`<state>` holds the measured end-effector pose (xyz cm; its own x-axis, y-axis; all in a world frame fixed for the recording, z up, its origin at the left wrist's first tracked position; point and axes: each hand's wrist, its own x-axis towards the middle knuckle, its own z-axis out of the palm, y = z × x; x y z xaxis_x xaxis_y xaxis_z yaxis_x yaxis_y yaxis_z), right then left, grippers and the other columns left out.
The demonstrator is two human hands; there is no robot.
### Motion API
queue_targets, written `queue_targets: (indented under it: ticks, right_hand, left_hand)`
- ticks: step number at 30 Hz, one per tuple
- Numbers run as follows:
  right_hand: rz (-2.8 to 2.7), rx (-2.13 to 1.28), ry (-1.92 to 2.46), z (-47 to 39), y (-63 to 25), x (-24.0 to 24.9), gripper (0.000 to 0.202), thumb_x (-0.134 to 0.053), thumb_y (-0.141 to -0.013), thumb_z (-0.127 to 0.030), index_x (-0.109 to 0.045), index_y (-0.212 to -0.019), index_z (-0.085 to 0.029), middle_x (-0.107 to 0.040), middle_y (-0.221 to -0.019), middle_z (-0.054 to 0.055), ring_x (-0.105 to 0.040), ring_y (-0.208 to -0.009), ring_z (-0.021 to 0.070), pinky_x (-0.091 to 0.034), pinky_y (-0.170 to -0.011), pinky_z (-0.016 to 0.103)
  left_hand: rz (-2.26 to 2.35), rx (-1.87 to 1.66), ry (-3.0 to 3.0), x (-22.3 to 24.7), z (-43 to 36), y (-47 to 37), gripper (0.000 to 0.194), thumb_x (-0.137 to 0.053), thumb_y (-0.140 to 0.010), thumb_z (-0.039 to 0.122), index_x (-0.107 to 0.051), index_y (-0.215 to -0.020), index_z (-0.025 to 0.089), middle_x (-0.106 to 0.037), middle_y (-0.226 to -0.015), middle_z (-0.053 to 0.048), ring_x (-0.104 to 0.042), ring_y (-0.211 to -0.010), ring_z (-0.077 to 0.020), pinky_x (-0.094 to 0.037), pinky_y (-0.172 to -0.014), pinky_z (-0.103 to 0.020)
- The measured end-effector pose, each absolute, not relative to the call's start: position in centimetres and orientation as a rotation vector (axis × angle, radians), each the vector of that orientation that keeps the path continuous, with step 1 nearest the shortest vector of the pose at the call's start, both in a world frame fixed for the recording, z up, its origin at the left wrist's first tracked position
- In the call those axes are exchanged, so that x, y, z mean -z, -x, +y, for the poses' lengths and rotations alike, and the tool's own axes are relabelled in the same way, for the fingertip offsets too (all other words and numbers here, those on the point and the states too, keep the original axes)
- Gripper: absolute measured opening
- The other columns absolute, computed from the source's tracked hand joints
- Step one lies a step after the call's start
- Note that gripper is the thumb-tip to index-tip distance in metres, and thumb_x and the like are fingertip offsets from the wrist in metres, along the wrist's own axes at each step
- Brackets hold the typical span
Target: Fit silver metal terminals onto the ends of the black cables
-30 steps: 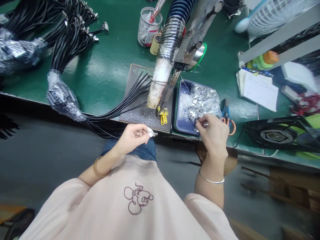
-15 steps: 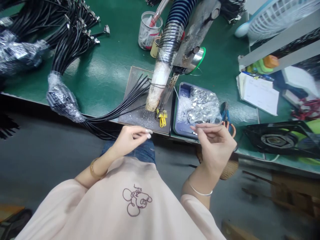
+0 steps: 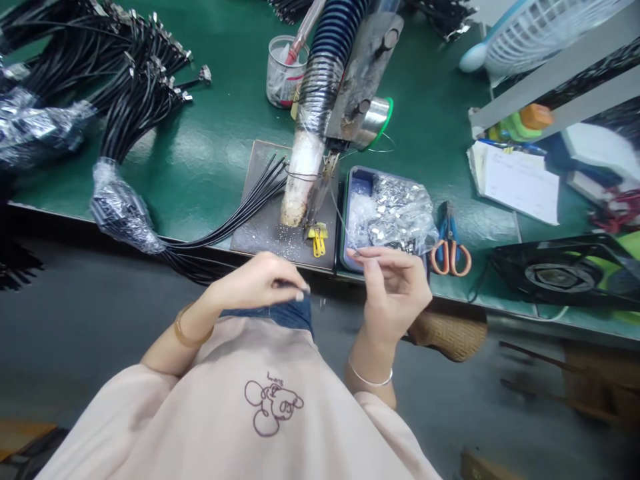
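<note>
My left hand [image 3: 263,285] is closed in front of the table edge, thumb and fingertips together. Whatever it may hold is too small to name. My right hand [image 3: 397,283] pinches at the front of a blue tray [image 3: 349,261], and a tiny dark bit shows at its fingertips. In the tray lies a clear plastic bag of small metal parts [image 3: 403,207]. A bundle of black cables [image 3: 235,217] runs onto a dark board [image 3: 253,233], its tips beneath a white-ended hose [image 3: 303,163]. A yellow clip piece [image 3: 319,241] sits below the metal tip beside the hose.
Cutters with orange handles [image 3: 450,250] lie right of the tray. A solder spool [image 3: 375,123] and a clear cup [image 3: 280,73] stand behind. More cables [image 3: 123,193], wrapped in plastic, lie on the left. A black fan [image 3: 560,273] and papers [image 3: 523,180] are on the right.
My right hand has moved left, away from the cutters and closer to my left hand. My left hand has turned and its fingertips sit slightly lower. The view has shifted a little.
</note>
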<state>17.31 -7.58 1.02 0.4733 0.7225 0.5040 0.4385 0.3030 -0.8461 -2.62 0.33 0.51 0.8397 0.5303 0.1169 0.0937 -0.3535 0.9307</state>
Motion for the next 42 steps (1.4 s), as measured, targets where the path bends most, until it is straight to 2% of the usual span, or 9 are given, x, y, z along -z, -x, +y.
queue_targets:
  ticks: [3,8,10,20,25,30,32,37,42]
  right_hand:
    - [-1.196,-0.415,1.331,-7.6,-16.6,-1.0,0.01,-0.071,-0.09,-0.019,-0.065,-0.083,-0.022,-0.075,-0.086,0.0,-0.078,-0.073,0.016,-0.065,-0.066,0.027]
    - [-1.267,-0.447,1.36,-7.6,-15.3,-0.2,0.009,-0.071,-0.091,-0.019,-0.069,-0.083,-0.023,-0.076,-0.086,0.002,-0.077,-0.079,0.0164,-0.065,-0.067,0.028]
    - [-1.264,-0.449,1.335,-7.5,-15.0,0.3,0.009,-0.07,-0.092,-0.017,-0.069,-0.085,-0.023,-0.076,-0.088,0.001,-0.077,-0.08,0.0166,-0.065,-0.068,0.028]
    - [-1.461,-0.322,1.238,-7.4,-14.2,0.7,0.016,-0.069,-0.089,-0.009,-0.069,-0.092,-0.025,-0.078,-0.094,0.002,-0.077,-0.085,0.0174,-0.065,-0.076,0.032]
    - [-1.287,-0.3,1.298,-7.3,-14.6,0.6,0.012,-0.068,-0.092,-0.013,-0.071,-0.09,-0.024,-0.077,-0.095,0.003,-0.077,-0.087,0.0178,-0.065,-0.074,0.031]
    - [-1.29,-0.642,1.354,-6.8,-15.1,0.5,0.01,-0.07,-0.09,-0.018,-0.076,-0.085,-0.024,-0.077,-0.095,0.003,-0.076,-0.084,0.0163,-0.065,-0.071,0.028]
    - [-1.299,-0.669,1.372,-6.7,-15.0,0.5,0.009,-0.07,-0.089,-0.019,-0.076,-0.086,-0.025,-0.077,-0.096,0.003,-0.075,-0.086,0.0169,-0.065,-0.071,0.029]
    - [-1.298,-0.643,1.381,-6.6,-14.7,0.7,0.01,-0.07,-0.089,-0.018,-0.076,-0.085,-0.025,-0.076,-0.096,0.003,-0.075,-0.087,0.0166,-0.065,-0.073,0.028]
    - [-1.43,-0.578,1.371,-6.7,-15.3,0.4,0.012,-0.069,-0.091,-0.016,-0.076,-0.089,-0.025,-0.077,-0.096,0.002,-0.075,-0.088,0.017,-0.064,-0.072,0.028]
  left_hand:
    - [0.343,-0.324,-1.548,-0.7,-0.8,2.2,0.012,-0.07,-0.086,0.02,-0.081,-0.087,0.016,-0.075,-0.067,-0.004,-0.061,-0.053,-0.0118,-0.045,-0.054,-0.023]
    - [0.832,-0.762,-0.968,0.6,-1.1,1.1,0.023,-0.076,-0.08,0.036,-0.067,-0.084,0.015,-0.061,-0.051,0.004,-0.032,-0.036,-0.0028,-0.021,-0.039,-0.017]
    - [0.856,-0.807,-0.906,0.7,-1.1,0.8,0.029,-0.08,-0.076,0.039,-0.065,-0.083,0.015,-0.061,-0.049,0.005,-0.028,-0.035,-0.0019,-0.017,-0.038,-0.018]
    - [0.836,-0.84,-1.006,0.6,-1.4,0.3,0.022,-0.081,-0.073,0.031,-0.069,-0.08,0.014,-0.064,-0.054,0.002,-0.057,-0.05,-0.0087,-0.045,-0.053,-0.019]
    - [0.85,-0.859,-1.105,0.8,-1.4,0.4,0.022,-0.079,-0.078,0.034,-0.071,-0.073,0.014,-0.061,-0.053,0.001,-0.054,-0.05,-0.009,-0.045,-0.052,-0.021]
    - [0.817,-0.937,-1.155,1.0,-1.6,0.3,0.024,-0.079,-0.078,0.036,-0.071,-0.071,0.014,-0.067,-0.062,-0.002,-0.059,-0.057,-0.0108,-0.05,-0.058,-0.022]
    - [0.833,-0.98,-1.186,1.2,-1.7,0.2,0.022,-0.08,-0.078,0.035,-0.073,-0.073,0.014,-0.071,-0.069,-0.003,-0.061,-0.061,-0.0116,-0.052,-0.059,-0.022]
    - [0.885,-1.029,-1.398,1.3,-1.7,0.3,0.015,-0.076,-0.082,0.026,-0.074,-0.074,0.014,-0.069,-0.07,-0.003,-0.05,-0.054,-0.0088,-0.041,-0.05,-0.02]
    - [0.831,-1.08,-1.716,1.1,-1.4,1.0,0.013,-0.07,-0.09,0.018,-0.073,-0.078,0.015,-0.065,-0.066,0.0,-0.047,-0.053,-0.0092,-0.04,-0.051,-0.021]
